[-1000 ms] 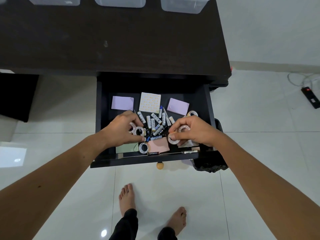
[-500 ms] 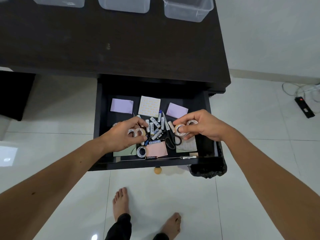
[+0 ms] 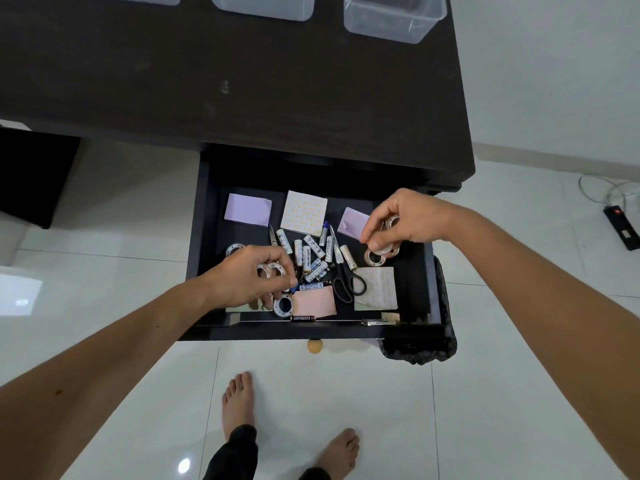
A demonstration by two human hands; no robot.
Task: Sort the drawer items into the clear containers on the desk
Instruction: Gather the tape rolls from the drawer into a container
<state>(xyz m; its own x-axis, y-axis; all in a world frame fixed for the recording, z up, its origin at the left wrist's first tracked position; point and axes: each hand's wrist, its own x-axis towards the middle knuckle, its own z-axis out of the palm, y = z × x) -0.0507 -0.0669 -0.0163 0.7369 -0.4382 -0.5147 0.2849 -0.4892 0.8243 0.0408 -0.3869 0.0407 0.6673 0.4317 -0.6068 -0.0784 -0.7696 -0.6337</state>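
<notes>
Hands in drawer (image 3: 207, 237) – left hand (image 3: 249, 278) grips tape rolls (image 3: 272, 270), right hand (image 3: 405, 220) holds tape rolls too.

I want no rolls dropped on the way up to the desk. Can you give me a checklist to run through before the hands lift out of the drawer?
1. Right hand has a firm hold on its tape rolls: cannot tell; the fingers pinch a cluster, and the lowest roll hangs below them.
2. Left hand holds its tape rolls: ok, fingers curled round them.
3. No tape left behind: not ok; a loose roll lies near the drawer front and another roll lies behind the left hand.
4. Clear containers ready on the desk: ok, the right one shows empty.
5. Scissors clear of both hands: ok.
</notes>
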